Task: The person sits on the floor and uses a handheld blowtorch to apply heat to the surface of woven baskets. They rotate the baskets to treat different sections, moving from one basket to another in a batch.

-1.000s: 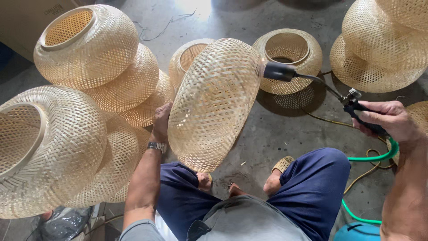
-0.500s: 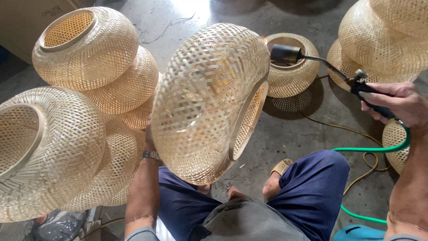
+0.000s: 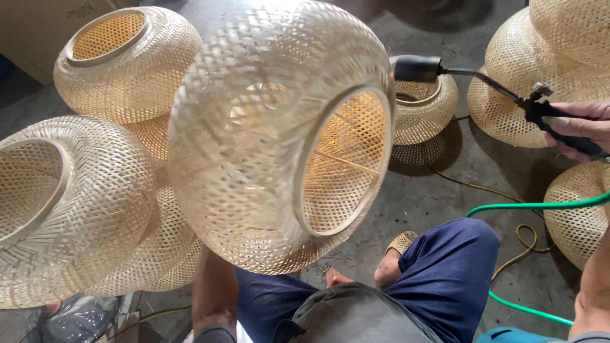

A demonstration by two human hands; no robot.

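Note:
A large round woven bamboo lampshade (image 3: 254, 146) is held up close to the camera, its ringed opening (image 3: 346, 162) turned toward the right. My left forearm (image 3: 216, 295) rises under it; my left hand is hidden behind the shade, carrying it. My right hand (image 3: 575, 127) grips the black handle of a long-necked wand. The wand's black nozzle (image 3: 416, 68) sits just beyond the shade's upper right edge. A green hose (image 3: 540, 205) runs from the handle down past my knee.
Stacks of similar woven shades stand at the left (image 3: 70, 203), the upper left (image 3: 127, 63) and the right (image 3: 527, 82). A smaller shade (image 3: 426, 114) sits on the concrete floor behind the nozzle. A yellow cord (image 3: 470, 185) lies there too. My legs in blue trousers (image 3: 445, 273) are below.
The held shade has risen toward the camera and turned, so its opening now faces right. My right hand with the wand has stayed near its upper right edge.

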